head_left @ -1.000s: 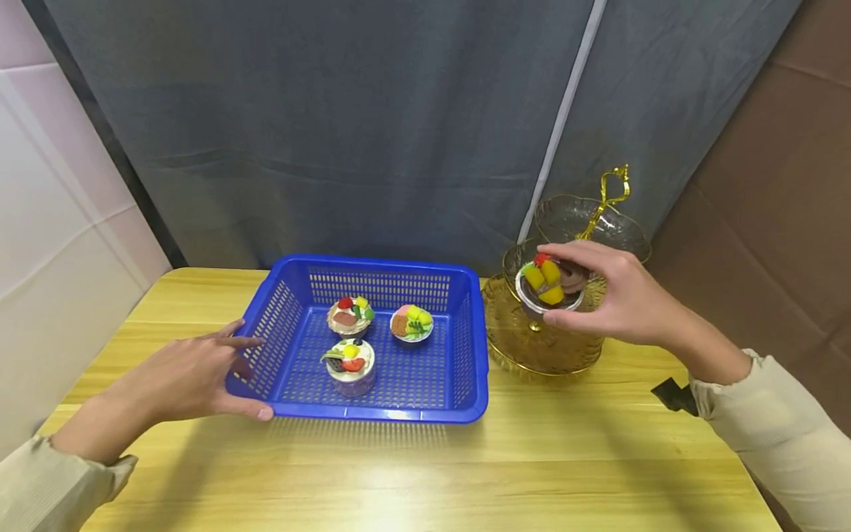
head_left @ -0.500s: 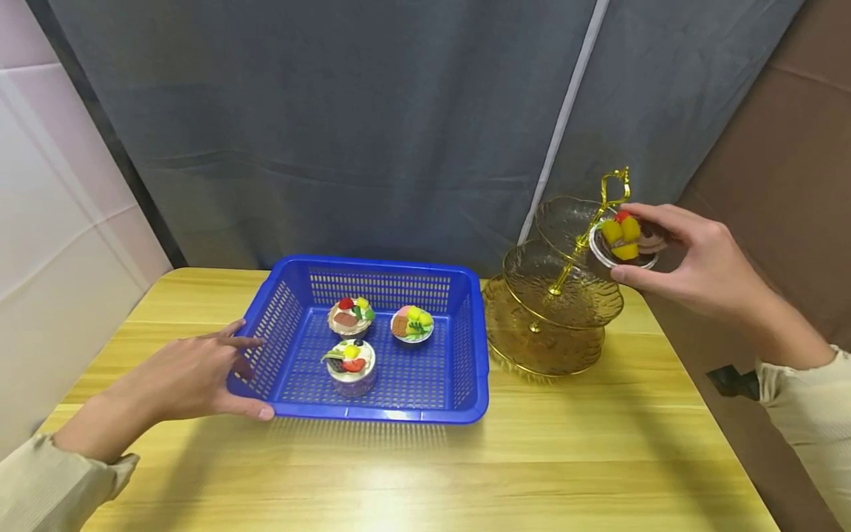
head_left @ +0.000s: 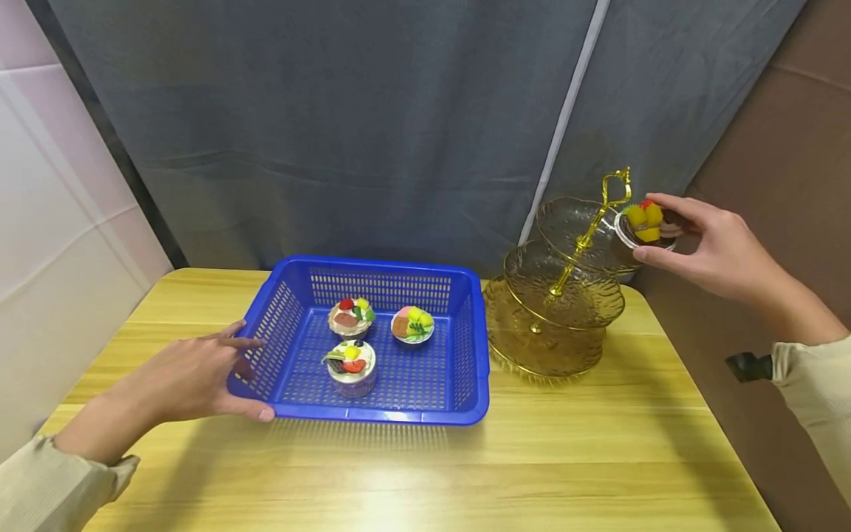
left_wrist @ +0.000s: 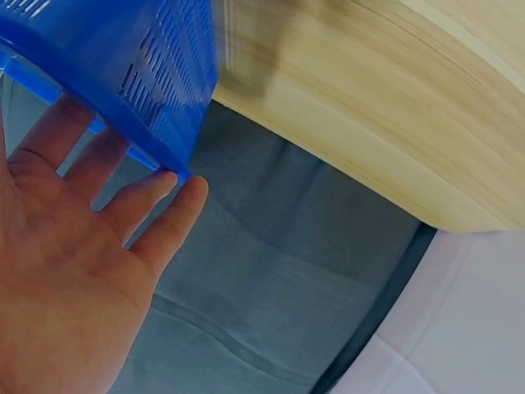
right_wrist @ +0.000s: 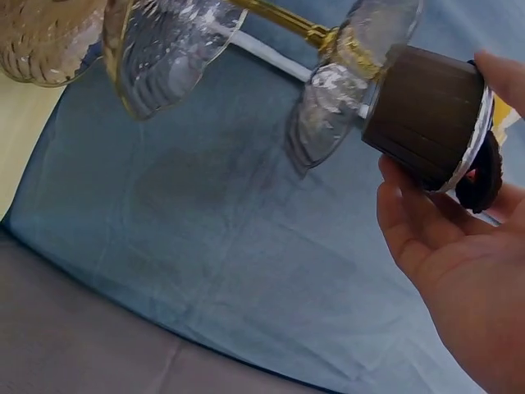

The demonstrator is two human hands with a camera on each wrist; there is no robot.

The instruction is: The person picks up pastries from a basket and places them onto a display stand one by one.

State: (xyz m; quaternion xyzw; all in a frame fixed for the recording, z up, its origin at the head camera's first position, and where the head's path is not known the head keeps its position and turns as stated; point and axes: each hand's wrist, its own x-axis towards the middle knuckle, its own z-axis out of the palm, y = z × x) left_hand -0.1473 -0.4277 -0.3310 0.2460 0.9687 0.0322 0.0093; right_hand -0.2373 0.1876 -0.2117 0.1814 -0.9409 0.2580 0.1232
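Observation:
My right hand (head_left: 725, 247) holds a toy cupcake (head_left: 645, 225) between thumb and fingers at the edge of the top tier of a three-tier cake stand (head_left: 555, 314). Yellow and red fruit pieces top the cupcake. In the right wrist view its brown cup (right_wrist: 426, 115) overlaps the top glass plate (right_wrist: 324, 123). My left hand (head_left: 193, 377) rests on the left side of a blue plastic basket (head_left: 362, 415), thumb along the front rim. The left wrist view shows its fingers extended, with fingertips at the rim. Three more toy cupcakes, including a white-topped one (head_left: 352, 377), stand inside.
The basket and stand are side by side on a wooden table (head_left: 425, 480). A grey curtain (head_left: 372, 133) hangs behind. The stand's gold handle (head_left: 618, 185) rises above its tiers, close to my right fingers.
My right hand has carried the cupcake rightward and up from in front of the stand to its top tier's right side. My left hand and the basket have stayed in place.

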